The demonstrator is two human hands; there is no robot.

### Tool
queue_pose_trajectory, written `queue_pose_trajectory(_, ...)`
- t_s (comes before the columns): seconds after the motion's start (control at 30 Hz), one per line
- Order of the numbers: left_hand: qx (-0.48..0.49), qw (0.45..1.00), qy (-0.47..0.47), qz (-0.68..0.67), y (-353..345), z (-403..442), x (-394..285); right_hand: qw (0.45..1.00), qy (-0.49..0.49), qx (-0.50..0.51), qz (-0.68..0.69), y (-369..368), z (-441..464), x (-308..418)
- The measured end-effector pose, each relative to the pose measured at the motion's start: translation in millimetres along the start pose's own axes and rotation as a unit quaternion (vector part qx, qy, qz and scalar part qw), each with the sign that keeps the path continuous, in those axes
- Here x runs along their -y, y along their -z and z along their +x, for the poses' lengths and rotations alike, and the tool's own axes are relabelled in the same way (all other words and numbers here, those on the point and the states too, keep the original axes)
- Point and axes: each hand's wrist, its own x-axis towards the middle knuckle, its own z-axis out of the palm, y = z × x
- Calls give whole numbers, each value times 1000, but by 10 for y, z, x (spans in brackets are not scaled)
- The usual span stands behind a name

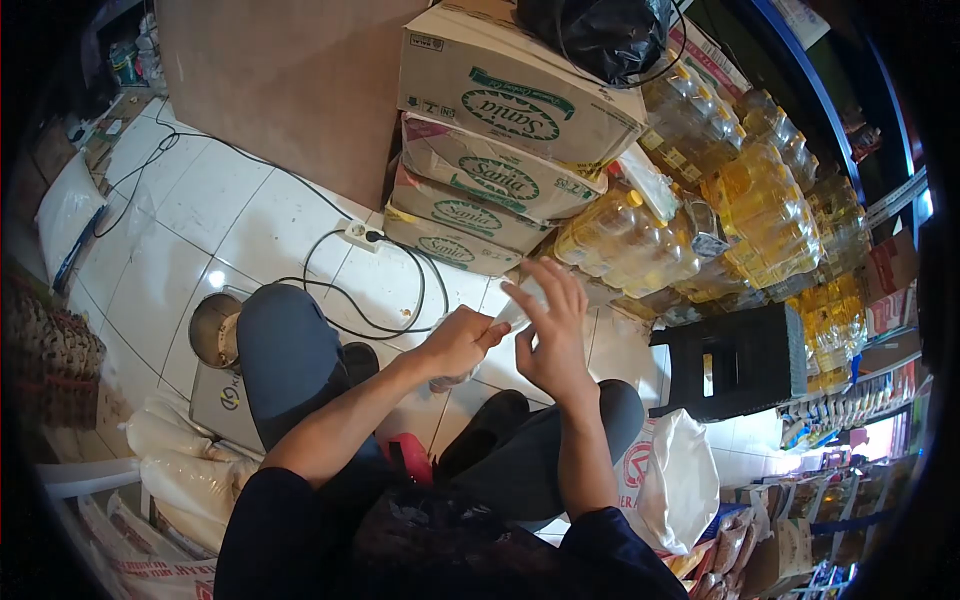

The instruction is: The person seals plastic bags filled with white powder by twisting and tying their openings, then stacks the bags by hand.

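In the head view, my left hand (461, 343) is closed around the gathered neck of a small clear plastic bag (514, 312). The lower part of the bag hangs beneath that fist, and its contents are hard to make out. My right hand (556, 335) is raised just beside it, fingers apart and curved, with the bag's upper end close to or against its index finger. Both hands are above the gap between my bent knees. A metal bowl (213, 330) rests on a scale (221, 398) beside my left knee.
Stacked cartons (480, 187) and packs of yellow oil bottles (765, 205) stand ahead and right. A power strip (362, 236) with black cable lies on the white tiles. A black plastic stool (735, 362) and white sack (678, 480) are at right; filled plastic bags (185, 470) at left.
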Motion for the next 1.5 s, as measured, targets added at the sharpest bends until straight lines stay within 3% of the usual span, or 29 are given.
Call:
queue_pose_trajectory(0.13,-11,998,44,50,79,4,-102,987,-51,148,-35,-126,-175,-136)
queue_pose_trajectory(0.2,-21,999,22,34,116,-3,-113,959,-139,238,64,-136,-187,-158)
queue_pose_trajectory(0.27,-25,999,13,19,156,-9,-133,895,-246,313,199,-191,-217,-187)
queue_pose_trajectory(0.3,-23,1000,16,13,189,-19,-147,906,-219,307,194,-210,-212,-183)
queue_pose_trajectory(0.4,-8,1000,17,22,214,-48,-126,982,-57,96,150,-267,-186,-78)
queue_pose_trajectory(0.5,-5,998,-4,65,217,-82,-123,989,74,66,111,-196,-80,-42)
queue_pose_trajectory(0.53,-6,996,-15,83,215,-92,-125,984,8,124,131,-246,-135,-58)
queue_pose_trajectory(0.6,-13,992,-30,119,192,-107,-104,949,-124,238,164,-367,-299,-96)
queue_pose_trajectory(0.63,-16,990,-38,137,175,-112,-90,935,-151,278,158,-386,-319,-93)
queue_pose_trajectory(0.73,23,991,-10,135,217,-137,-180,871,-166,338,315,-303,-259,-192)
queue_pose_trajectory(0.77,43,991,8,125,236,-143,-214,738,-317,401,441,-292,-273,-275)
queue_pose_trajectory(0.87,5,1000,-10,12,180,-99,-88,526,-437,313,659,-270,-243,-295)
queue_pose_trajectory(0.9,115,990,83,10,290,-33,-77,529,-416,294,679,-279,-253,-299)
queue_pose_trajectory(1.0,20,999,-26,42,162,-82,16,480,-443,209,728,-259,-207,-222)
queue_pose_trajectory(1.03,-30,996,-50,69,70,-119,88,488,-456,201,716,-257,-203,-209)
queue_pose_trajectory(1.17,16,966,-100,239,6,-66,234,450,-469,162,742,-333,-242,-235)
queue_pose_trajectory(1.27,-42,944,-104,309,-107,8,313,440,-479,138,747,-316,-259,-230)
queue_pose_trajectory(1.4,-63,945,-132,293,-174,88,313,437,-459,77,770,-270,-300,-104)
queue_pose_trajectory(1.5,-62,948,-153,272,-105,142,170,370,-420,14,828,-273,-417,-112)
